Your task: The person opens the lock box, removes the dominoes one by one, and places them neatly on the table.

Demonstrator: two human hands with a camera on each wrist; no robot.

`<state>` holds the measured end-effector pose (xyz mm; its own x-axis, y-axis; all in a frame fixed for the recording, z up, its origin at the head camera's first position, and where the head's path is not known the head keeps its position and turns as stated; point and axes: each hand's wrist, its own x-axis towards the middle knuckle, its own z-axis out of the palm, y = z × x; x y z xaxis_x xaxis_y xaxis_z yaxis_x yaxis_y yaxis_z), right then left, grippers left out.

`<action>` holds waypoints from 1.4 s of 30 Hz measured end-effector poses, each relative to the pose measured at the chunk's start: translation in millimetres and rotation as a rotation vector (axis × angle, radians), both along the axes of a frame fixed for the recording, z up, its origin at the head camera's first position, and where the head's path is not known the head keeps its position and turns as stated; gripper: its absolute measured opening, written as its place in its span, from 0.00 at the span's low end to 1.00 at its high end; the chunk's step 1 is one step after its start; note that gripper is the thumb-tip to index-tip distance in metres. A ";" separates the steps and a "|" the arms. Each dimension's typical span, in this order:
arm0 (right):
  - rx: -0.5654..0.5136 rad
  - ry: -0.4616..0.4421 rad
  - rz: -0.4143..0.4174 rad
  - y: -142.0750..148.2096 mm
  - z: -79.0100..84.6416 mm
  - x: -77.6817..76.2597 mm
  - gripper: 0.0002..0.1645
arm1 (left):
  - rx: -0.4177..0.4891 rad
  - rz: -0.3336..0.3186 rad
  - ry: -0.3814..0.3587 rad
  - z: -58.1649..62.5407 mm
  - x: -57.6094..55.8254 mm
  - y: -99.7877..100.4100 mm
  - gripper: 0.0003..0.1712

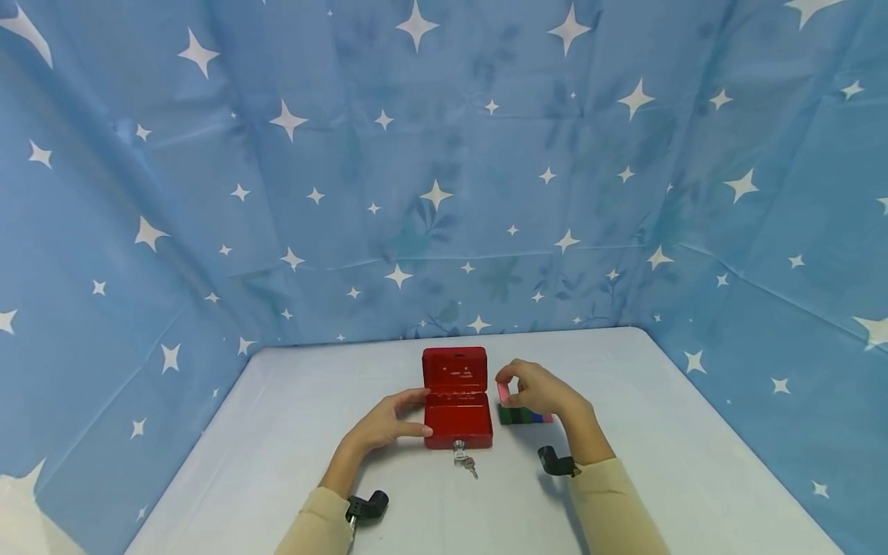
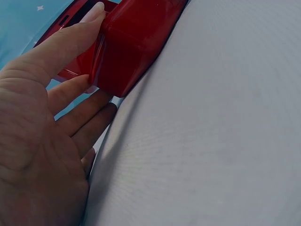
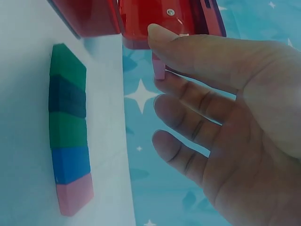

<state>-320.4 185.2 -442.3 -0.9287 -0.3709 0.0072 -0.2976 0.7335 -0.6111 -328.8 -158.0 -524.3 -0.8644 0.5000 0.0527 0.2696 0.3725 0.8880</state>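
A red metal cash box (image 1: 459,420) stands on the table with its lid (image 1: 454,370) tipped up and back. My left hand (image 1: 388,420) holds the box at its left side, thumb near the front corner and fingers toward the hinge; the left wrist view shows thumb and index finger at the red wall (image 2: 127,61). Between thumb and index finger, my right hand (image 1: 541,388) pinches a small pink block (image 3: 159,67), raised just right of the box. The other fingers of that hand are spread. Below it lies a row of coloured blocks (image 3: 69,129), green, dark, green, blue and pink.
Keys (image 1: 470,465) hang from the lock (image 1: 459,447) on the box's front. The white-covered table (image 1: 312,385) ends at a blue star-patterned curtain (image 1: 444,154) behind and at the sides. Black wrist cameras (image 1: 555,461) stick out from both sleeves.
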 end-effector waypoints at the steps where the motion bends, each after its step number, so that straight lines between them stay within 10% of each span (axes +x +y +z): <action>1: 0.005 -0.003 0.001 1.2 0.0 -0.2 0.23 | -0.004 0.002 -0.001 0.2 0.3 -0.2 0.45; 42: -0.018 -0.030 -0.078 38.5 3.9 -3.6 0.24 | 0.007 0.000 -0.003 2.2 2.3 -0.7 0.45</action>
